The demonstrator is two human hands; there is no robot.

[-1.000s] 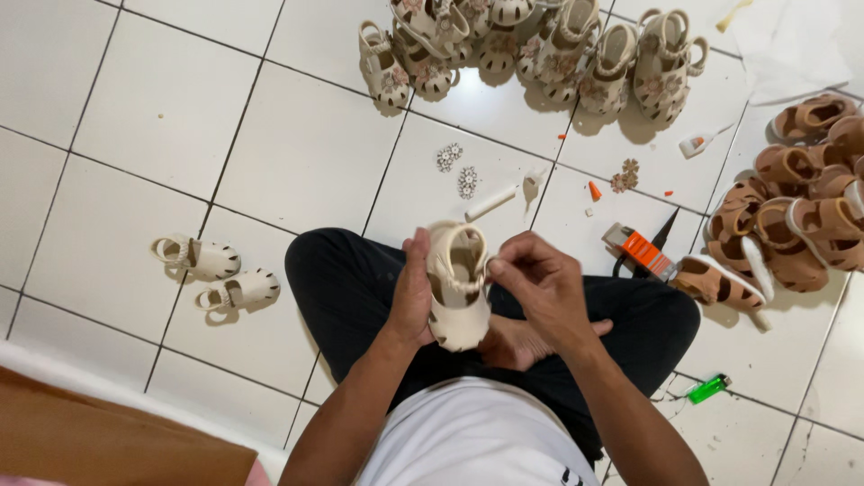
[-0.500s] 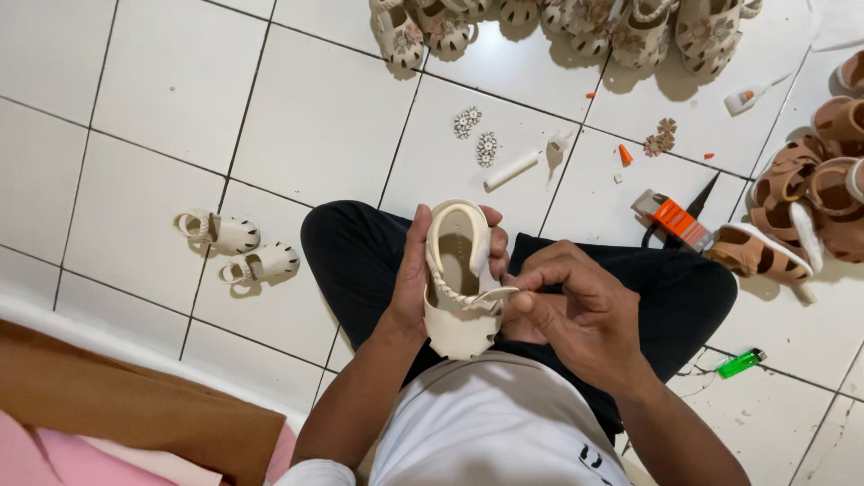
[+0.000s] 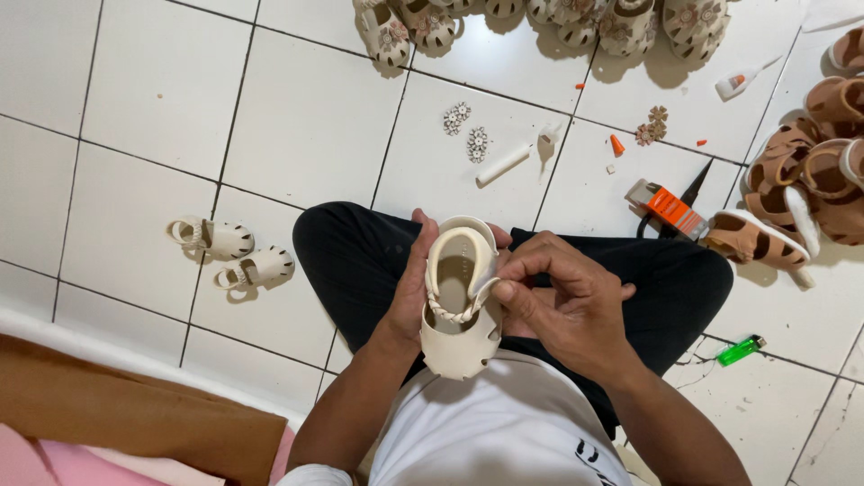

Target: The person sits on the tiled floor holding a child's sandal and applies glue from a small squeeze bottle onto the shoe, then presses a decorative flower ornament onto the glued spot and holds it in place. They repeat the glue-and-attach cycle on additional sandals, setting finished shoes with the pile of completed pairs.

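Note:
I sit cross-legged on a white tiled floor and hold a small cream sandal (image 3: 459, 337) over my lap. My left hand (image 3: 409, 288) grips its left side from below. My right hand (image 3: 567, 301) pinches the sandal's loose strap between thumb and forefinger at the right edge. The sandal's toe points toward my body and a braided band crosses its middle.
Two finished cream sandals (image 3: 229, 252) lie on the floor to my left. A row of cream sandals (image 3: 540, 18) lines the top, brown ones (image 3: 810, 171) pile at right. Flower trims (image 3: 466, 130), a white stick (image 3: 504, 165), an orange box (image 3: 670, 209), a glue tube (image 3: 742, 81) and a green lighter (image 3: 740, 350) lie around.
The view has dropped closer to my lap. My right hand has shifted from the sandal's upper side to pinching its strap at the right edge; the left hand keeps its grip.

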